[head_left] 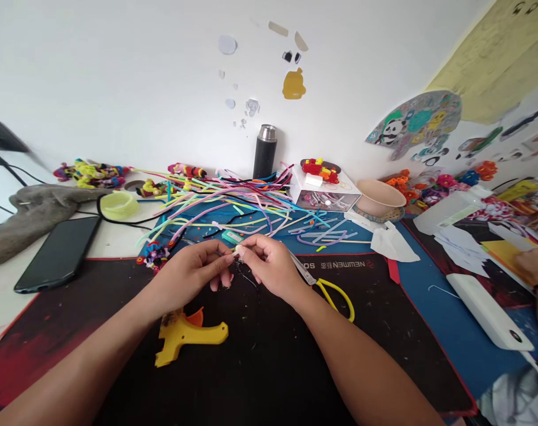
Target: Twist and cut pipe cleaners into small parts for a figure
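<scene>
My left hand (pixel 193 269) and my right hand (pixel 266 263) meet over the black mat, thumbs and fingertips pinched together. Between them is something tiny, partly whitish, which the fingers mostly hide. A thin dark strand (pixel 250 279) hangs just under the fingertips. Beside my right wrist lie scissors (pixel 335 296) with yellow handles, partly covered by the hand. A yellow glue gun (pixel 193 336) rests on the mat below my left wrist. Left of my left hand sits a small multicoloured pipe-cleaner figure (pixel 156 254).
Loose pipe cleaners (pixel 224 201) spread behind my hands, near a black thermos (pixel 265 151) and a white box (pixel 326 192). A phone (pixel 58 254) lies left. On the right are a bowl (pixel 378 198), a white device (pixel 486 310) with a cable, and another person's hand (pixel 535 263).
</scene>
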Demonstrator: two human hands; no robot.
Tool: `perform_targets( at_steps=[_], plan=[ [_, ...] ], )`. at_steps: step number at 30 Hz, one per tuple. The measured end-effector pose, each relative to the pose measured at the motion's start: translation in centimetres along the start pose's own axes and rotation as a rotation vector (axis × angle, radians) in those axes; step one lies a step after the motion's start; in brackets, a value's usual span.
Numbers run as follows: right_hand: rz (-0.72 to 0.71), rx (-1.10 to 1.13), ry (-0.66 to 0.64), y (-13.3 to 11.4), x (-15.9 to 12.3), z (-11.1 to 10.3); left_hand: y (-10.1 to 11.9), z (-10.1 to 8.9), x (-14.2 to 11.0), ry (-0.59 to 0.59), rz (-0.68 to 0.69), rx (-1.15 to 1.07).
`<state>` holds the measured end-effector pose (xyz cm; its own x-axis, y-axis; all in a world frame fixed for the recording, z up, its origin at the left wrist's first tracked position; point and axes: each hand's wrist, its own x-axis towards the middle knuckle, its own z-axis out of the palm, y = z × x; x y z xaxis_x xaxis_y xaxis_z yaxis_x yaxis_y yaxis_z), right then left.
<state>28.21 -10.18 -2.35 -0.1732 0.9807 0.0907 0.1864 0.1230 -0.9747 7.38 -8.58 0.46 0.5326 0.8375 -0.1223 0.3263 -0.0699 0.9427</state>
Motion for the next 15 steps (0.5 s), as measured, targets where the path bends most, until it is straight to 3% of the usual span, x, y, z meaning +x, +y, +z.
perform_targets(
  at_steps=[5,11,15],
  plan=[
    [-0.036,-0.221,0.045,-0.22,-0.14,-0.02,-0.27,-0.06,0.06,0.016,-0.003,0.061],
    [-0.111,-0.328,-0.029,0.13,-0.15,0.17,-0.13,-0.55,-0.19,0.214,0.057,0.491],
    [-0.075,-0.331,-0.071,0.43,-0.08,0.17,0.26,-0.56,-0.24,0.208,0.091,0.542]
  ],
)
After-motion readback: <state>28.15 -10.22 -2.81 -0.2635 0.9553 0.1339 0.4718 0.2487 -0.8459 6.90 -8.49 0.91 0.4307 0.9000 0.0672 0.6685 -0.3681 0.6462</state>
